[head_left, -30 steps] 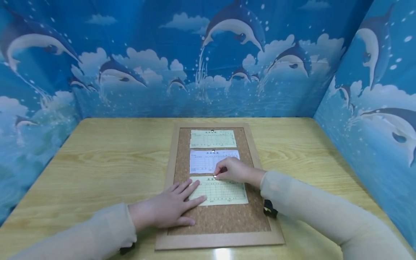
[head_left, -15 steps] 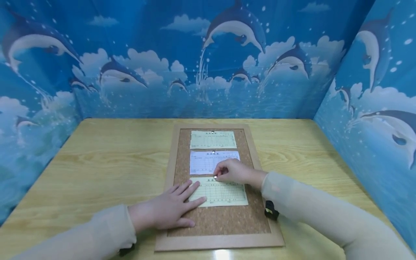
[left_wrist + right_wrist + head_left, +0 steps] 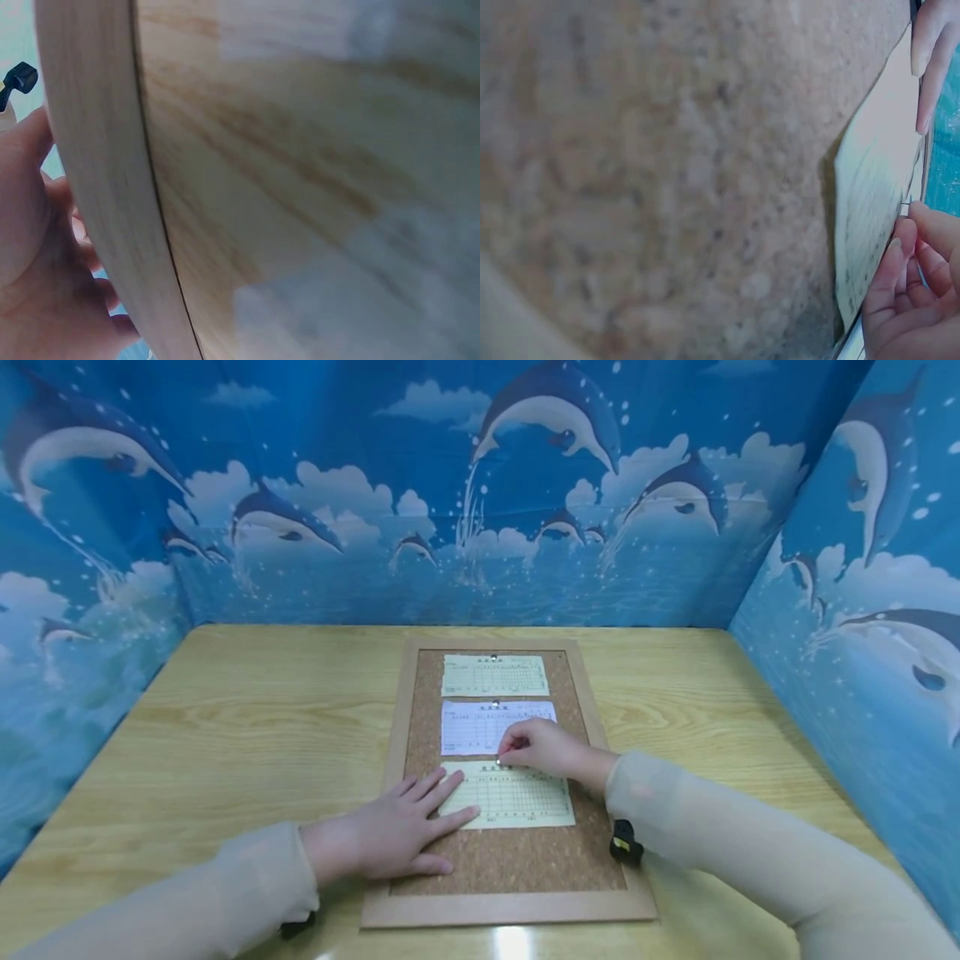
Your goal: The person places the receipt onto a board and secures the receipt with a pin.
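Note:
A framed corkboard [image 3: 525, 864] lies flat on the table, bearing three printed paper slips. My right hand [image 3: 543, 750] pinches a small push pin [image 3: 498, 762] between thumb and fingertips at the top edge of the lower light-green slip [image 3: 525, 800]. In the right wrist view, the thin metal shaft of the push pin [image 3: 905, 203] shows beside the fingertips. My left hand [image 3: 393, 831] rests with fingers spread over the left side of that slip and the board's frame. The right hand partly covers the purple slip [image 3: 468, 731] above.
Another light-green slip [image 3: 495, 681] is at the top of the board. Silver pins hold the upper slip and the purple one at their top edges. The wood-grain table [image 3: 277, 727] extends on both sides, with a dolphin-print curtain [image 3: 360, 585] behind and beside it.
The head view has shifted slightly. Both hands keep their places on the board, the right still pinching the push pin at the lower slip's top edge.

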A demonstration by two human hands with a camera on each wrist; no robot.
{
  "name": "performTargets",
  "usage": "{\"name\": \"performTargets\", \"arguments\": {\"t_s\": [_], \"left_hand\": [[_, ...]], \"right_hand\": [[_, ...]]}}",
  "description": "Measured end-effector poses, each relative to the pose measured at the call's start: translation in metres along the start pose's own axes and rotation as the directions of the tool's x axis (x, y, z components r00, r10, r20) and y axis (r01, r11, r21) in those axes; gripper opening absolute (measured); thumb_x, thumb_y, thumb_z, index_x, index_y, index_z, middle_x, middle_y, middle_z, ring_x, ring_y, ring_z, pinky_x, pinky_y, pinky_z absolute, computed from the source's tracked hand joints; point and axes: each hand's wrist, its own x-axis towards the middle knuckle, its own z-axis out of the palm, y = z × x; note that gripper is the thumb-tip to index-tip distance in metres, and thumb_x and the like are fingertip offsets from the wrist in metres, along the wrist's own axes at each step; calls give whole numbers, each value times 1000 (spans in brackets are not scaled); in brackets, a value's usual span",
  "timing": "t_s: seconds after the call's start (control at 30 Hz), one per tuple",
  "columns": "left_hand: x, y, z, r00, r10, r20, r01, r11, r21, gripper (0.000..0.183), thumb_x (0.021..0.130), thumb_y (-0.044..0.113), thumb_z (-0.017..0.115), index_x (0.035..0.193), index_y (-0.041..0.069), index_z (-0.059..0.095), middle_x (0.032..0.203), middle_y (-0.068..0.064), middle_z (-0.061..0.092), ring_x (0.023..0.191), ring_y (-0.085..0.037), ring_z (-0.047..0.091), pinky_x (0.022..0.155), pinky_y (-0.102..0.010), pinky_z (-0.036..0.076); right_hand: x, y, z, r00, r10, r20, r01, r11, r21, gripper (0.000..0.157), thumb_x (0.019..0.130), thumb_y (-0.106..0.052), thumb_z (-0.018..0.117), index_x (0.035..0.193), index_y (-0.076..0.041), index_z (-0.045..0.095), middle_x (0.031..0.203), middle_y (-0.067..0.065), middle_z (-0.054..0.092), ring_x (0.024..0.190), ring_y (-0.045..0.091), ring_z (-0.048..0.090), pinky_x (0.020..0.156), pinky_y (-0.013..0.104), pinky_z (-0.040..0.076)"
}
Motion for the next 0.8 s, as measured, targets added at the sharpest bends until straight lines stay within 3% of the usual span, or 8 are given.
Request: {"name": "performTargets", "arguments": {"t_s": [0.8], "left_hand": [[1,-1,2,1000,10,-7,-10,1000,10,67,93,61,32,149,27,22,155,-16,2,140,-36,4,107,-54,19]], "right_hand": [[2,-5,0,999,50,0,-49,998,-41,11,88,-14,65,77,-12,67,70,-4,60,65,12,50,59,25,42]]}}
